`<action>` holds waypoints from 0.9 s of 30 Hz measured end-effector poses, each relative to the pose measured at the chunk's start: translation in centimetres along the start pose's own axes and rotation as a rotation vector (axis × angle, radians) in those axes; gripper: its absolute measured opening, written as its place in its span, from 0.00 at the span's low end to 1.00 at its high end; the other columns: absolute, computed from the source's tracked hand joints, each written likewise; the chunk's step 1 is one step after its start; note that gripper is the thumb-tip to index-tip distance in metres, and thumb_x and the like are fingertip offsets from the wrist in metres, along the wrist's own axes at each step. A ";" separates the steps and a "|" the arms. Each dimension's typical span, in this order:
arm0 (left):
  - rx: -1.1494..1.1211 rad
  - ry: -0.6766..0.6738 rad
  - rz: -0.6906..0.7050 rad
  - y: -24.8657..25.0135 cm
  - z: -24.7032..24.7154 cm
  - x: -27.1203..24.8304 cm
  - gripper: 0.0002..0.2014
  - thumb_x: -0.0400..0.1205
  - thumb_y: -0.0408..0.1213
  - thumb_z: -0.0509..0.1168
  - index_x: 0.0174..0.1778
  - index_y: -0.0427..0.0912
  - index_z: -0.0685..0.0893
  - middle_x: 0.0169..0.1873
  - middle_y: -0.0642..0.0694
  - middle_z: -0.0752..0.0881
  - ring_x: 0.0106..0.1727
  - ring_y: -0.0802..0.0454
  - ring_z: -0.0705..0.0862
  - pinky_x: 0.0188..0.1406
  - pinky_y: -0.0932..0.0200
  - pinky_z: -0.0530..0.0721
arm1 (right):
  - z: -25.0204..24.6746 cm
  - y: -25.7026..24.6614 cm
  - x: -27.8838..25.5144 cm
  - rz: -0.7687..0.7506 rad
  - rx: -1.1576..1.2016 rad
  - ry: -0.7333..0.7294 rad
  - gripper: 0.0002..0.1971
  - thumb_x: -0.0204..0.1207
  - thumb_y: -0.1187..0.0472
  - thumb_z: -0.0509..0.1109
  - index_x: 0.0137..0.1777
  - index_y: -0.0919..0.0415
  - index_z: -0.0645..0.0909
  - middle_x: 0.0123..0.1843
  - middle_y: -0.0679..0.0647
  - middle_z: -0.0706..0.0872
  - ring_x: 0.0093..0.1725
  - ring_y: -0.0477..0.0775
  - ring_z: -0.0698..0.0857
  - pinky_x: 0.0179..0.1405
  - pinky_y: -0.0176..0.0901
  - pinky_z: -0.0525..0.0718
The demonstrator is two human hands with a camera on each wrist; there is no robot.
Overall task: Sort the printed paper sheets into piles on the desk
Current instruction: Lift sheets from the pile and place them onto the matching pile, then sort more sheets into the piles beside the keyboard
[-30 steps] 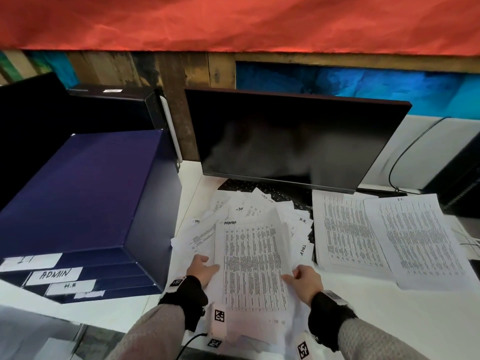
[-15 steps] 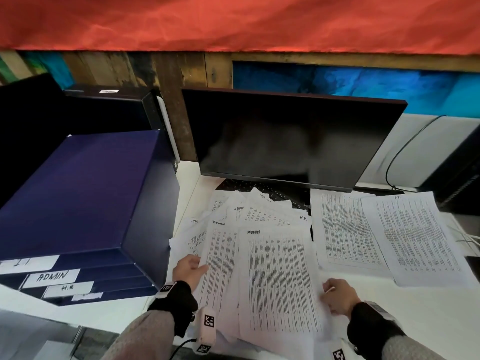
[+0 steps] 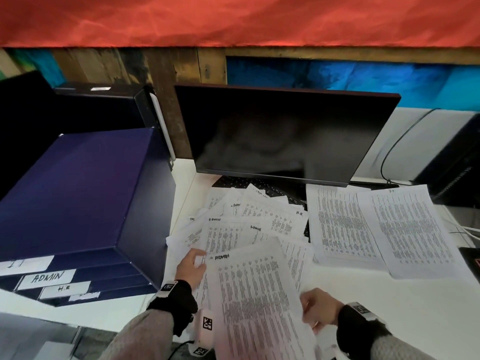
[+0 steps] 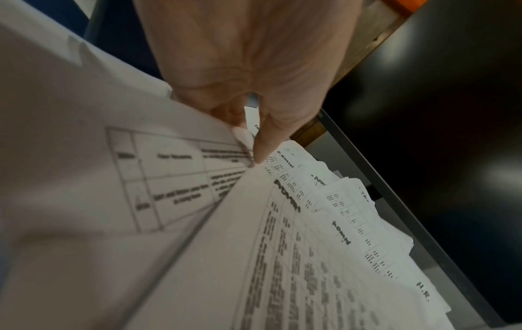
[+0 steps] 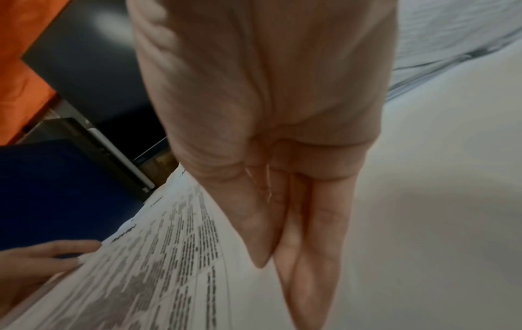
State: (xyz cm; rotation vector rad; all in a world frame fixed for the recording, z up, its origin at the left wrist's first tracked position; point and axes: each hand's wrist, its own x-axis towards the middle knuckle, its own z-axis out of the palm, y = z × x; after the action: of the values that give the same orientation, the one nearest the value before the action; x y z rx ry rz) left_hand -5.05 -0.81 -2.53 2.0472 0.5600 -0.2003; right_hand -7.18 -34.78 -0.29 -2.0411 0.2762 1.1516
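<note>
A fan of loose printed sheets (image 3: 259,216) lies in front of the monitor, some hand-marked ADMIN or H.R. My right hand (image 3: 317,310) pinches the right edge of one ADMIN sheet (image 3: 259,294) and holds it raised and tilted over the near desk edge. In the right wrist view the thumb (image 5: 254,234) lies on top of this sheet (image 5: 169,268) and the fingers under it. My left hand (image 3: 193,265) is at the pile's left edge, where thumb and forefinger (image 4: 258,154) pinch loose sheets (image 4: 183,156). Two neat piles (image 3: 337,227) (image 3: 415,229) lie to the right.
A dark blue drawer box (image 3: 78,193) with drawer labels including ADMIN and H.R. stands close on the left. The black monitor (image 3: 280,133) stands behind the papers with a keyboard (image 3: 275,188) partly under them. White desk (image 3: 402,315) shows near my right hand.
My right hand has drawn the ADMIN sheet off the pile to the right and toward me, and it now hangs tilted. My left hand has stayed at the pile's left edge.
</note>
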 end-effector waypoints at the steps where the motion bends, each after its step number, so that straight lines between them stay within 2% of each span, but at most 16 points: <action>1: -0.012 0.000 -0.018 0.1 0.1 0.1 0.14 0.80 0.25 0.62 0.58 0.45 0.79 0.62 0.43 0.81 0.53 0.49 0.81 0.49 0.63 0.77 | 0.2 -0.2 -0.1 0.009 0.020 -0.010 0.08 0.51 0.73 0.66 0.29 0.60 0.76 0.27 0.57 0.79 0.23 0.54 0.81 0.26 0.48 0.88; 4: -0.037 0.005 -0.071 -0.1 0.3 0.2 0.15 0.80 0.25 0.61 0.58 0.47 0.77 0.69 0.41 0.78 0.64 0.45 0.79 0.60 0.59 0.77 | 0.1 0.2 -0.3 0.050 0.119 0.032 0.08 0.57 0.78 0.67 0.28 0.64 0.77 0.23 0.59 0.78 0.20 0.56 0.81 0.32 0.53 0.89; 7: -0.041 -0.018 -0.091 0.0 0.2 0.1 0.19 0.81 0.23 0.58 0.66 0.46 0.73 0.73 0.41 0.74 0.66 0.45 0.77 0.58 0.60 0.76 | -0.7 1.1 -0.4 0.112 0.272 0.088 0.07 0.61 0.79 0.66 0.31 0.68 0.78 0.26 0.62 0.79 0.23 0.58 0.80 0.41 0.62 0.89; 9: -0.043 -0.019 -0.102 0.3 0.2 0.0 0.22 0.83 0.25 0.58 0.72 0.45 0.68 0.70 0.38 0.74 0.65 0.42 0.77 0.63 0.57 0.76 | -1.2 1.4 -0.4 0.102 0.330 0.146 0.08 0.63 0.74 0.71 0.40 0.66 0.75 0.34 0.63 0.80 0.30 0.58 0.80 0.39 0.58 0.89; 12: -0.099 -0.013 -0.124 0.9 0.5 0.0 0.23 0.85 0.33 0.59 0.76 0.44 0.62 0.66 0.35 0.77 0.64 0.37 0.79 0.69 0.47 0.75 | -1.2 1.0 0.2 0.066 0.384 0.219 0.19 0.70 0.59 0.77 0.52 0.57 0.69 0.46 0.58 0.85 0.38 0.57 0.82 0.37 0.49 0.87; 13: -0.122 -0.022 -0.137 1.0 0.7 0.0 0.24 0.85 0.35 0.59 0.76 0.44 0.62 0.68 0.35 0.76 0.66 0.37 0.78 0.70 0.47 0.74 | -1.1 0.8 0.4 0.055 0.403 0.234 0.20 0.70 0.57 0.77 0.53 0.56 0.69 0.48 0.58 0.86 0.40 0.56 0.84 0.36 0.47 0.86; 15: -0.163 -0.068 -0.148 1.2 0.9 0.0 0.24 0.85 0.37 0.60 0.77 0.43 0.62 0.72 0.39 0.73 0.73 0.41 0.72 0.74 0.51 0.70 | -0.6 0.4 1.0 0.026 0.373 0.316 0.16 0.72 0.59 0.75 0.53 0.59 0.72 0.50 0.58 0.86 0.44 0.58 0.86 0.38 0.49 0.87; 17: -0.178 -0.113 -0.149 1.2 1.0 0.2 0.24 0.85 0.41 0.60 0.76 0.43 0.63 0.73 0.43 0.71 0.75 0.43 0.70 0.74 0.53 0.68 | 0.0 0.4 1.8 -0.064 0.168 0.452 0.09 0.72 0.63 0.71 0.51 0.59 0.77 0.45 0.56 0.86 0.45 0.58 0.85 0.45 0.49 0.86; 19: -0.200 -0.121 -0.161 1.1 1.1 0.4 0.23 0.84 0.47 0.60 0.74 0.44 0.66 0.72 0.45 0.74 0.71 0.45 0.74 0.73 0.52 0.70 | 0.6 -0.1 2.0 -0.179 0.014 0.525 0.03 0.72 0.65 0.69 0.45 0.60 0.80 0.34 0.51 0.82 0.38 0.55 0.80 0.41 0.42 0.78; 21: -0.230 -0.114 -0.168 0.8 1.2 0.4 0.22 0.83 0.50 0.62 0.70 0.45 0.68 0.66 0.47 0.78 0.67 0.46 0.77 0.71 0.51 0.72 | 1.2 -1.1 1.9 -0.289 -0.050 0.543 0.03 0.73 0.65 0.68 0.40 0.63 0.76 0.30 0.51 0.75 0.35 0.55 0.73 0.37 0.44 0.73; 22: -0.257 -0.125 -0.168 0.6 1.2 0.3 0.22 0.82 0.50 0.63 0.69 0.46 0.69 0.63 0.48 0.79 0.65 0.47 0.79 0.70 0.50 0.74 | 1.5 -1.6 1.9 -0.330 -0.080 0.552 0.04 0.74 0.65 0.67 0.40 0.63 0.75 0.30 0.52 0.75 0.35 0.55 0.72 0.37 0.45 0.74; 24: -0.287 -0.161 -0.166 0.3 1.1 0.1 0.21 0.80 0.44 0.68 0.67 0.47 0.70 0.62 0.48 0.80 0.61 0.46 0.81 0.68 0.47 0.77 | 2.2 -2.6 1.8 -0.374 -0.097 0.506 0.03 0.78 0.67 0.62 0.46 0.61 0.76 0.37 0.56 0.81 0.36 0.55 0.74 0.37 0.44 0.75; 26: -0.230 -0.192 -0.139 0.2 0.8 -0.2 0.22 0.78 0.31 0.68 0.66 0.44 0.69 0.61 0.43 0.81 0.58 0.44 0.83 0.62 0.49 0.80 | 2.8 -3.5 2.1 -0.403 -0.106 0.371 0.13 0.80 0.70 0.56 0.57 0.54 0.75 0.48 0.60 0.86 0.39 0.54 0.78 0.37 0.37 0.76; 27: -0.175 -0.203 -0.118 0.2 0.7 -0.3 0.23 0.77 0.25 0.66 0.65 0.43 0.69 0.61 0.42 0.81 0.58 0.43 0.82 0.60 0.52 0.80 | 3.1 -3.7 2.3 -0.421 -0.121 0.310 0.17 0.80 0.71 0.55 0.63 0.53 0.72 0.52 0.61 0.85 0.42 0.54 0.79 0.40 0.35 0.77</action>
State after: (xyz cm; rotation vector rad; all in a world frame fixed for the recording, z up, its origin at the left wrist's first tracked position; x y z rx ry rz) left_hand -5.11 -1.56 -2.59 1.8015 0.5520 -0.4102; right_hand -5.92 -29.59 -1.22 -2.2430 -0.0773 0.6080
